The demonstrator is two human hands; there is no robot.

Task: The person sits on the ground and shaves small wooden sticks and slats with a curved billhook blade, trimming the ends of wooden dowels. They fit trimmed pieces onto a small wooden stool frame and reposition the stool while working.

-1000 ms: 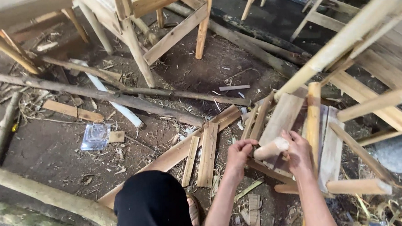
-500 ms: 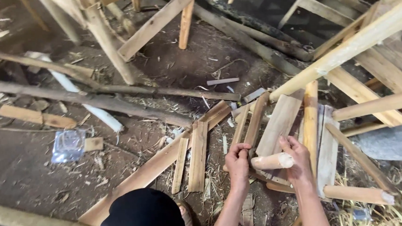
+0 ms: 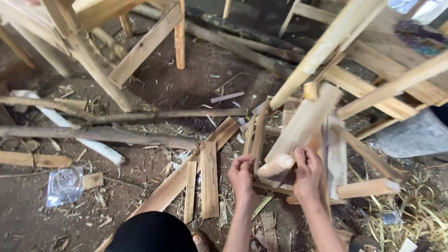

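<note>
While both hands close around the round wooden peg (image 3: 276, 165), the work sits low over the dirt floor (image 3: 27, 225), just in front of the person's knees. This peg is a short, pale dowel with a blunt end, and it lies at a slant against the corner of a small wooden frame (image 3: 266, 182) made of thin slats. Left hand (image 3: 242, 175) is curled, fingers bent around the frame's near edge beside the peg's end; right hand (image 3: 306, 172) is curled too, fingers wrapped over the peg's upper side and the slat behind it. Neither is spread open; both grip firmly.

To do this step well, I judge the peg should be kept in line with the joint it meets, one hand steadying the frame while the other guides, with pressure straight along the peg so the thin slats do not split or twist. Whether a hole receives the peg is hidden by the fingers.

Outward from there, a broad pale board (image 3: 304, 120) rises from the frame toward a long bamboo pole (image 3: 331, 40) crossing overhead. Loose planks (image 3: 208, 177) lie flat on the floor to the left, beside rough branches (image 3: 98, 134). A clear plastic packet (image 3: 64, 186) lies further left; its contents are too small to tell. No other container shows. Pale shavings (image 3: 419, 213) are heaped at right.
</note>
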